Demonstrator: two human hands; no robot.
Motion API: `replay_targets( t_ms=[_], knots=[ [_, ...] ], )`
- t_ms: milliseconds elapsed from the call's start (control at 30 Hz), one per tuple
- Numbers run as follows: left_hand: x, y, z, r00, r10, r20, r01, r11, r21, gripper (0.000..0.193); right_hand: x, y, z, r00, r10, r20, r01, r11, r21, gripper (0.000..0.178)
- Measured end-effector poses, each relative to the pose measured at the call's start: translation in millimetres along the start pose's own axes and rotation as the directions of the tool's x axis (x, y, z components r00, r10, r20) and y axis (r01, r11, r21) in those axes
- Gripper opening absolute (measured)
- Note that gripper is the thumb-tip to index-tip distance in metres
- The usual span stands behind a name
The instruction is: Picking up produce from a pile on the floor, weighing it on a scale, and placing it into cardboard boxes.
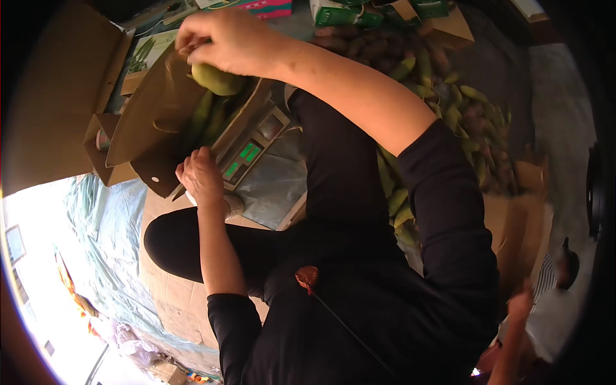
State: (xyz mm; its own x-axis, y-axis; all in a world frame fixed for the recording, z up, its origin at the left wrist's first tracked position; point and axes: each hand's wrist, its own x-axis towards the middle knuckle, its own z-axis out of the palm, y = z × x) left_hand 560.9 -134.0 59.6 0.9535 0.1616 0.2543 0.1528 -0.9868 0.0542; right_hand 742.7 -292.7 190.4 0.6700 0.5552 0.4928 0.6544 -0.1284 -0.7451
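Note:
My right hand (234, 42) reaches across to the upper left, its fingers closed on a rounded green fruit (218, 81). The fruit is above an open cardboard box (154, 96), where longer green produce (204, 119) lies in the shade. My left hand (202, 176) is lower down at the box's near edge, fingers curled against the cardboard; what lies under them is partly hidden. Right beside it is a scale (242, 159) with green lit digits, touching or very close to the box's side. I cannot tell whether the box rests on the scale.
A heap of green produce (455, 112) and brownish pieces (378, 48) spreads to my right. Another cardboard box (520, 215) stands beyond it. Green packages (346, 14) lie at the back. Clear plastic sheeting (109, 237) covers the left side. Another person's arm (513, 333) shows at lower right.

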Motion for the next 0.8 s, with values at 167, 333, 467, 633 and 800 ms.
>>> replay_targets(
  t_ms=[167,333,467,633,800],
  knots=[
    [2.9,3.1,-0.9,0.999,0.035,0.034,-0.036,0.998,0.043,0.003,-37.7,-1.0,-49.5,0.994,0.111,0.005,-0.110,0.991,-0.079,0.021],
    [1.3,-1.1,5.9,0.997,0.029,0.069,-0.034,0.997,0.065,0.007,-144.5,56.5,-89.6,0.849,0.459,-0.260,-0.461,0.886,0.060,0.014],
    [0.6,0.2,1.3,0.997,0.037,0.066,-0.039,0.999,0.030,0.012,-252.1,93.2,-84.7,0.686,0.634,-0.358,-0.642,0.758,0.112,0.016],
    [-0.3,0.5,2.9,0.995,0.004,0.100,-0.007,1.000,0.022,0.014,-362.7,111.4,-75.9,0.484,0.816,-0.317,-0.874,0.471,-0.121,0.016],
    [4.2,3.2,3.5,0.992,-0.012,0.129,0.000,0.996,0.089,0.018,-441.4,146.7,-87.7,0.403,0.788,-0.466,-0.901,0.254,-0.351,0.016]
  ],
)
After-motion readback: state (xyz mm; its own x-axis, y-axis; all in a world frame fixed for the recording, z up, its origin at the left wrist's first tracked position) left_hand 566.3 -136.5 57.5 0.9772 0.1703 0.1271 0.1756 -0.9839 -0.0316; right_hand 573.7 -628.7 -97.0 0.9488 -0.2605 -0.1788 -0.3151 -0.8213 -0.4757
